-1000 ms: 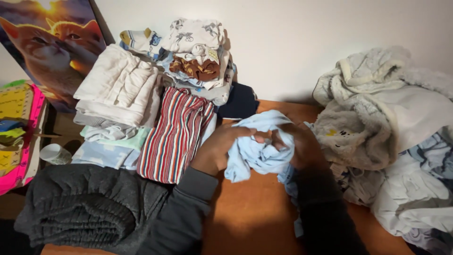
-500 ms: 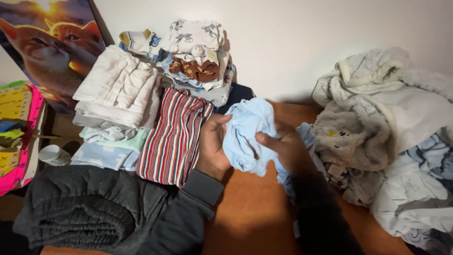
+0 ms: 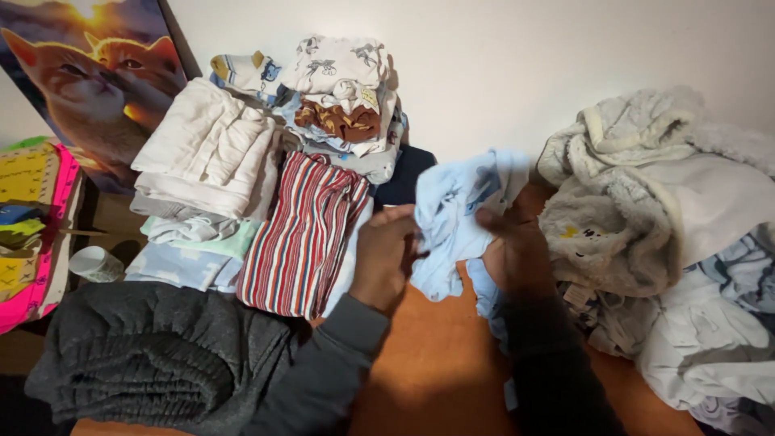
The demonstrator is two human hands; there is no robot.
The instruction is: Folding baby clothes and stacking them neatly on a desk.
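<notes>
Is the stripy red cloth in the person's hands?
No, the red striped folded cloth lies on the pile beside the left hand, while both hands hold the small light blue garment, right hand included.

This is a home, most likely a bedroom or living room corner used for laundry. An orange-brown wooden desk (image 3: pixel 428 379) stands against a plain white wall (image 3: pixel 500 64). On it sit neat stacks of folded baby clothes (image 3: pixel 266 186), among them a red-striped garment (image 3: pixel 303 234), with a loose heap of unfolded laundry (image 3: pixel 670 234) to the right. A picture of ginger cats (image 3: pixel 89 73) leans against the wall, beside a colourful toy board (image 3: pixel 36 218).
</notes>
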